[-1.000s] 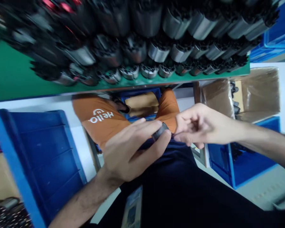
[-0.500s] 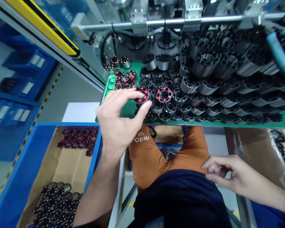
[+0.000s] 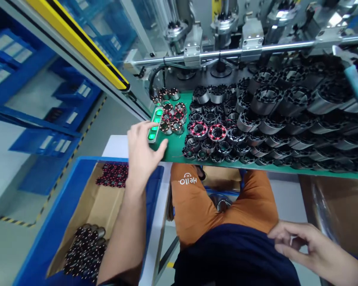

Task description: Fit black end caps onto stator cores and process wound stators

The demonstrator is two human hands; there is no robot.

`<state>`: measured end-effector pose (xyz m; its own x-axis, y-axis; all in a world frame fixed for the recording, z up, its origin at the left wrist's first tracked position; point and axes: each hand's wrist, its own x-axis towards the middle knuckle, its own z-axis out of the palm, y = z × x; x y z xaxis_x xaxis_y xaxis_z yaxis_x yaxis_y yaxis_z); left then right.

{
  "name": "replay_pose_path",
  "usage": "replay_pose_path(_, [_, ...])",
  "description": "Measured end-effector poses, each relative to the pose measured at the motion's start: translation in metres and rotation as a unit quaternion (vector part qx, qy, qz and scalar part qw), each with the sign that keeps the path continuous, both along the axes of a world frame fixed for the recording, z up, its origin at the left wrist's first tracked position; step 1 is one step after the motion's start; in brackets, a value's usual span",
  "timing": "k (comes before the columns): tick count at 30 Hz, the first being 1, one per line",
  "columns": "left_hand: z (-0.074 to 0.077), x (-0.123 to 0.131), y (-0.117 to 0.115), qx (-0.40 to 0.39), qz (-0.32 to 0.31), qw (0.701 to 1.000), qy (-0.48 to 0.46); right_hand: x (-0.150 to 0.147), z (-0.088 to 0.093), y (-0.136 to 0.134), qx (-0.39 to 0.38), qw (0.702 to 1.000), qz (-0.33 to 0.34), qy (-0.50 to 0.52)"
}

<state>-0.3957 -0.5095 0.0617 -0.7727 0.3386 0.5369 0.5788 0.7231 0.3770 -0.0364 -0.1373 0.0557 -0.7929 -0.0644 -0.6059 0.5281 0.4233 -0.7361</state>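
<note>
My left hand (image 3: 144, 149) hovers at the left end of the green work surface (image 3: 174, 149), fingers apart and holding nothing. Its fingertips are beside a strip of lit green buttons (image 3: 155, 125). To the right of it, two rings with red windings (image 3: 198, 129) (image 3: 217, 132) sit on top of dark metal cores. A group of copper-wound cores (image 3: 177, 127) stands just right of the buttons. Near my right thigh, my right hand (image 3: 296, 240) hangs with loosely curled fingers and a gap between thumb and fingers; nothing is in it.
Many stacked dark cores (image 3: 268, 99) fill the surface's right side, below a metal rail (image 3: 274, 48). A blue bin (image 3: 55, 198) at lower left holds red-wound and dark cores on cardboard. A yellow-edged post (image 3: 89, 47) rises at the left.
My left hand has let go of the red-wound ring, which now rests on the stack, and moved left to the buttons. The view has shifted; my right hand stays near my thigh.
</note>
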Motion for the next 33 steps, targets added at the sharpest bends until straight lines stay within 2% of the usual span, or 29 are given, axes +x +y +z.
replay_pose_path(4, [-0.024,-0.024,0.008,-0.027,0.021,0.999,-0.017,-0.017,0.004,-0.010,-0.010,1.000,0.021,0.015])
replay_pose_path(6, [-0.023,-0.025,0.012,-0.011,0.032,0.999,-0.010,-0.023,0.011,-0.012,-0.011,0.999,0.044,0.022])
replay_pose_path(8, [-0.011,-0.012,0.012,0.035,0.041,0.999,0.001,-0.026,0.018,-0.011,-0.022,0.998,0.060,0.028])
replay_pose_path(11, [0.022,0.039,0.015,0.151,0.025,0.988,-0.012,-0.035,0.030,-0.010,-0.027,0.998,0.026,0.050])
replay_pose_path(14, [0.053,0.105,0.034,0.194,-0.044,0.979,-0.048,-0.055,0.043,-0.026,-0.040,0.988,-0.086,0.119])
replay_pose_path(16, [0.061,0.141,0.053,0.174,-0.104,0.975,-0.089,-0.072,0.049,-0.045,-0.131,0.962,-0.156,0.184])
replay_pose_path(19, [0.052,0.173,0.074,0.147,-0.168,0.970,-0.092,-0.095,0.051,-0.071,-0.281,0.923,-0.167,0.202])
replay_pose_path(22, [0.033,0.182,0.081,0.197,-0.214,0.951,-0.108,-0.102,0.050,-0.078,-0.315,0.921,-0.173,0.153])
replay_pose_path(24, [0.027,0.181,0.078,0.201,-0.250,0.939,-0.128,-0.100,0.050,-0.074,-0.317,0.919,-0.189,0.136])
replay_pose_path(26, [0.027,0.179,0.073,0.164,-0.261,0.946,-0.104,-0.095,0.049,-0.067,-0.322,0.917,-0.201,0.125])
replay_pose_path(30, [0.038,0.173,0.066,0.080,-0.232,0.969,-0.025,-0.089,0.045,-0.059,-0.332,0.917,-0.206,0.075])
replay_pose_path(33, [0.040,0.171,0.064,0.034,-0.255,0.966,0.028,-0.088,0.041,-0.059,-0.342,0.913,-0.208,0.075])
